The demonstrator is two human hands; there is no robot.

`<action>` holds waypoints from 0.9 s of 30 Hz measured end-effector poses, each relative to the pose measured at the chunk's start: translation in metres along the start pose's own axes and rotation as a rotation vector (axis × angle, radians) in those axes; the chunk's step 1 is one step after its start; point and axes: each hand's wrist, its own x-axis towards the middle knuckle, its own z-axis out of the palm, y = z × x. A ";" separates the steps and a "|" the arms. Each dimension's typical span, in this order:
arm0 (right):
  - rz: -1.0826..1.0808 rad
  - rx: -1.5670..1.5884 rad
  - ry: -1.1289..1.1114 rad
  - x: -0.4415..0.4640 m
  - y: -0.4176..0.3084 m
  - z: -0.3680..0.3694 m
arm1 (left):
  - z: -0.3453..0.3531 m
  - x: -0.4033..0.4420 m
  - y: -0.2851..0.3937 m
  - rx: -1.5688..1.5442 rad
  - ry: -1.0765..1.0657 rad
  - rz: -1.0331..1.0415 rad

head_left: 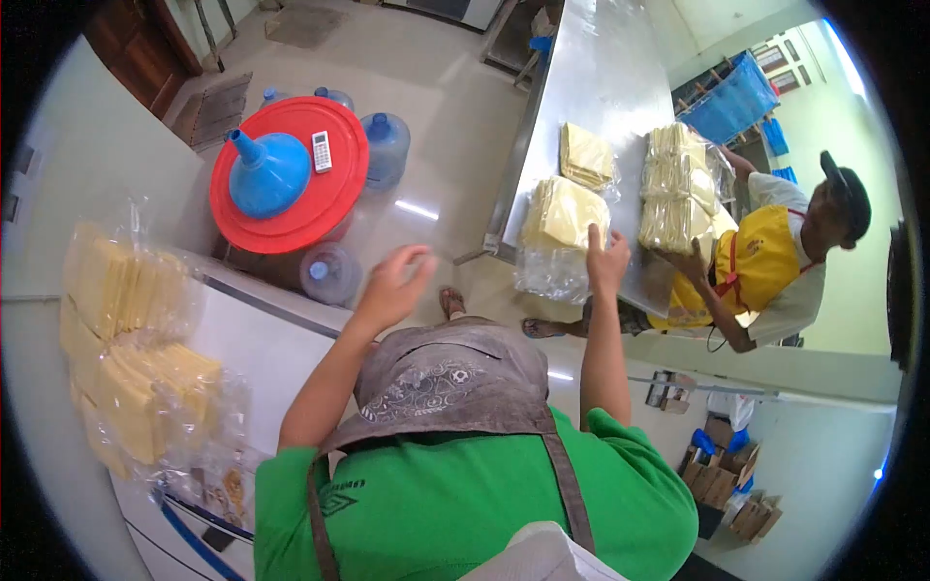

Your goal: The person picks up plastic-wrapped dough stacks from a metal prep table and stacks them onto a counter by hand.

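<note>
We cannot tell whether our right hand [608,263] is gripping or merely touching the plastic-wrapped yellow stack [560,215] beside it; well leftward, our left hand [391,290] is hovering open, fingers half-bent.

The floor [450,111] is pale and glossy, and on it there are bright streaks of reflected light. In the upper left stands a brown door [136,53], with a mat [213,111] lying near it. A long metal table [615,58] shines at its far end. The wall [843,320] on the right is pale green. Above, near a window [771,58], hangs a blue sheet [727,97]. Cardboard boxes [710,484] are gathered at the lower right.
</note>
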 end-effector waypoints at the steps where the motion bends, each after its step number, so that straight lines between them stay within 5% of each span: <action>1: 0.243 0.033 -0.183 0.018 0.036 0.005 | 0.037 0.027 -0.003 -0.078 -0.088 -0.037; 2: 0.477 0.063 -0.367 0.036 0.062 0.017 | 0.071 0.056 0.002 0.018 -0.134 -0.014; 5: 0.503 0.410 -0.716 0.059 0.109 0.047 | 0.165 0.145 0.003 0.092 -0.181 -0.146; 6: 0.441 0.380 -0.698 0.062 0.075 0.031 | 0.184 0.170 0.010 0.071 -0.209 -0.218; 8: 0.685 0.644 -0.769 0.069 0.100 0.050 | 0.225 0.205 0.006 0.074 -0.229 -0.344; 12: 0.737 1.031 -0.834 0.074 0.123 0.083 | 0.266 0.231 -0.026 0.097 -0.174 -0.444; 13: 0.788 1.137 -0.971 0.079 0.081 0.062 | 0.254 0.229 -0.016 0.132 -0.167 -0.371; 16: 0.812 1.124 -1.128 0.079 0.050 0.062 | 0.201 0.199 0.016 -0.668 -0.169 -0.447; 22: 0.708 1.027 -1.227 0.035 -0.027 0.072 | 0.145 0.128 -0.003 -0.698 0.059 -0.526; 27: 0.493 0.969 -1.409 -0.030 -0.107 0.099 | 0.070 0.044 -0.033 -0.893 0.358 -0.327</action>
